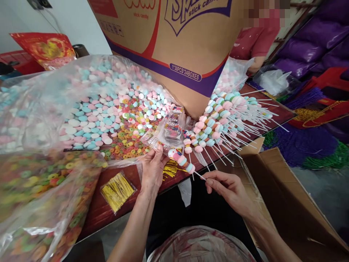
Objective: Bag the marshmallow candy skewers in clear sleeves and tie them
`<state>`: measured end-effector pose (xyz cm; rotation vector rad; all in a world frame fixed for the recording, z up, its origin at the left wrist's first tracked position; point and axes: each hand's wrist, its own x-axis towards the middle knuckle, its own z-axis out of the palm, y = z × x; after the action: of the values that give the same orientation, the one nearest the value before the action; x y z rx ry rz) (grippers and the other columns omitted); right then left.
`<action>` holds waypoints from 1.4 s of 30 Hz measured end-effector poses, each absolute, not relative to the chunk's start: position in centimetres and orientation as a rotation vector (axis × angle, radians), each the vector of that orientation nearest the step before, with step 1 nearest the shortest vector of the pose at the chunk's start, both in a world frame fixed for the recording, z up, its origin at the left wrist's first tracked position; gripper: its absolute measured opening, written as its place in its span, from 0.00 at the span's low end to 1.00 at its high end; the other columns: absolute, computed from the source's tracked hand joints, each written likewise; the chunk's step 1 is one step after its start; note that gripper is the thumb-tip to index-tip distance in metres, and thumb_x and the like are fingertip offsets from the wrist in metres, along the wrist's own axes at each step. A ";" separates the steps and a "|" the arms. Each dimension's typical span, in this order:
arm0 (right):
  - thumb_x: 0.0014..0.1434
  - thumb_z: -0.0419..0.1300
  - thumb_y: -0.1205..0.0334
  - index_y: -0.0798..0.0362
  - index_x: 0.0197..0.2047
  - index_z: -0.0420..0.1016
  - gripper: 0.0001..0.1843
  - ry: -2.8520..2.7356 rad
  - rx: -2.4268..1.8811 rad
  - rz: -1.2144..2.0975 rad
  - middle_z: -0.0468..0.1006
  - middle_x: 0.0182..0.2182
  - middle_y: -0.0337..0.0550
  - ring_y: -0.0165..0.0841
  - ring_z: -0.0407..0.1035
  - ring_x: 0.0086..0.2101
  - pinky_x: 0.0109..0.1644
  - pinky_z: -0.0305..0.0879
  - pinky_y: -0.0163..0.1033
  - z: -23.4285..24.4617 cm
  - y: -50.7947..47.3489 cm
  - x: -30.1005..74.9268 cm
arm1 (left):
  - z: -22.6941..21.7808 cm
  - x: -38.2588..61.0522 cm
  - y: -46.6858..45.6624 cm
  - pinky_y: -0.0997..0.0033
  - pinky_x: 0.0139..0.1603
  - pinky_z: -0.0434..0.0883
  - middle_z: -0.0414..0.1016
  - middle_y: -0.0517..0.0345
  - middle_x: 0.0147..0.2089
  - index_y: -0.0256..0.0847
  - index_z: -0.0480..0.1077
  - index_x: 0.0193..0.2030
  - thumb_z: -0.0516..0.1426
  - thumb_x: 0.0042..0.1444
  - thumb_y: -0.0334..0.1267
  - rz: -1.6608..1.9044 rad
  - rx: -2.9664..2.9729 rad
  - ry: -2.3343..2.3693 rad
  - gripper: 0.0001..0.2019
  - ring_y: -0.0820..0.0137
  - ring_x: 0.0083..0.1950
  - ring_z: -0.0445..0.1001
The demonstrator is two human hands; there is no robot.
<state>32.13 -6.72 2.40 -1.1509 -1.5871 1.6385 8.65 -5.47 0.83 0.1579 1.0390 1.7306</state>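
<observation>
My right hand [225, 187] pinches the white stick of a candy skewer [181, 161], which points up and left with pastel sweets and a printed top piece. My left hand [154, 165] is closed, thumb pressed on a clear printed plastic bag [152, 140]. The skewer's top end is close to my left fingers; whether they touch is unclear. Just beyond lies a stack of printed clear bags [174, 123]. To the right, finished candy skewers [218, 118] are piled with their sticks toward the right. Gold twist ties [171, 168] lie under the skewer.
A large bag of pastel candies [89, 105] and loose ring candies [128, 143] cover the table's left. A packet of gold ties [117, 191] lies near the edge. A tall carton [169, 47] stands behind. An open cardboard box [289, 196] is at right; a person [249, 43] is beyond.
</observation>
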 end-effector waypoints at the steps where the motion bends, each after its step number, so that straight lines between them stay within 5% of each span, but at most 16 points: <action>1: 0.63 0.61 0.55 0.52 0.40 0.81 0.11 -1.612 -1.148 1.614 0.73 0.23 0.38 0.28 0.62 0.26 0.30 0.55 0.34 2.5 -6.7 31.9 | 0.9 8.8 -5.5 0.76 0.36 0.76 0.79 0.60 0.30 0.36 0.75 0.30 0.71 0.44 0.40 1.743 0.181 1.048 0.13 0.75 0.32 0.77; 8: 0.62 0.62 0.57 0.53 0.37 0.82 0.09 -1.592 -1.145 1.593 0.75 0.25 0.39 0.29 0.66 0.28 0.33 0.59 0.34 2.7 -7.1 30.5 | 0.9 9.1 -5.1 0.68 0.41 0.78 0.82 0.53 0.37 0.37 0.74 0.34 0.70 0.47 0.43 1.790 0.183 1.028 0.14 0.67 0.38 0.81; 14: 0.58 0.66 0.53 0.57 0.36 0.79 0.13 -1.023 -1.121 1.982 0.68 0.19 0.35 0.20 0.44 0.18 0.21 0.36 0.30 1.6 -7.5 29.9 | 0.6 9.7 -4.9 0.63 0.43 0.78 0.83 0.50 0.38 0.39 0.71 0.33 0.68 0.50 0.46 1.802 0.206 1.001 0.15 0.62 0.41 0.82; 18: 0.56 0.67 0.52 0.58 0.37 0.79 0.16 -0.944 -1.107 2.061 0.66 0.18 0.34 0.19 0.44 0.17 0.20 0.35 0.30 1.4 -8.0 29.0 | 0.7 10.4 -5.1 0.64 0.44 0.77 0.83 0.52 0.37 0.40 0.71 0.36 0.67 0.50 0.48 1.804 0.257 1.010 0.16 0.62 0.42 0.83; 22: 0.62 0.62 0.55 0.56 0.37 0.78 0.11 -1.325 -1.208 1.594 0.70 0.20 0.36 0.23 0.55 0.19 0.21 0.49 0.31 1.3 -8.7 28.5 | 1.2 10.6 -5.4 0.67 0.45 0.77 0.81 0.56 0.35 0.41 0.71 0.36 0.68 0.49 0.48 1.784 0.317 1.030 0.16 0.64 0.44 0.82; 25: 0.64 0.59 0.64 0.53 0.40 0.79 0.07 -1.770 -1.139 0.986 0.77 0.26 0.41 0.30 0.68 0.26 0.30 0.64 0.35 0.9 -9.0 28.6 | 1.4 10.7 -5.7 0.67 0.45 0.77 0.81 0.56 0.35 0.39 0.72 0.35 0.68 0.48 0.47 1.703 0.343 1.079 0.16 0.63 0.45 0.82; 30: 0.64 0.57 0.72 0.54 0.46 0.77 0.10 -1.990 -0.973 0.504 0.81 0.31 0.45 0.32 0.70 0.28 0.36 0.67 0.38 0.0 -8.8 27.8 | 1.7 11.3 -6.1 0.63 0.44 0.78 0.82 0.52 0.35 0.37 0.75 0.36 0.70 0.45 0.48 1.581 0.294 1.042 0.18 0.59 0.44 0.82; 34: 0.67 0.55 0.64 0.54 0.45 0.77 0.09 -1.828 -1.150 0.896 0.76 0.26 0.41 0.30 0.67 0.26 0.32 0.66 0.35 0.1 -8.9 27.4 | 2.0 10.7 -6.1 0.61 0.44 0.78 0.82 0.49 0.36 0.37 0.74 0.35 0.70 0.46 0.47 1.498 0.275 1.003 0.17 0.58 0.45 0.82; 42: 0.59 0.64 0.51 0.56 0.36 0.77 0.15 -1.215 -1.246 1.703 0.63 0.18 0.34 0.24 0.52 0.20 0.22 0.47 0.31 1.8 -8.3 28.7 | 2.0 9.2 -5.6 0.58 0.47 0.79 0.82 0.51 0.34 0.37 0.75 0.35 0.68 0.49 0.46 1.483 0.233 1.051 0.15 0.61 0.39 0.82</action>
<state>28.73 -8.32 1.78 -1.2460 -1.2155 1.7026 9.18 -5.61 2.00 0.2329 1.0509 1.4828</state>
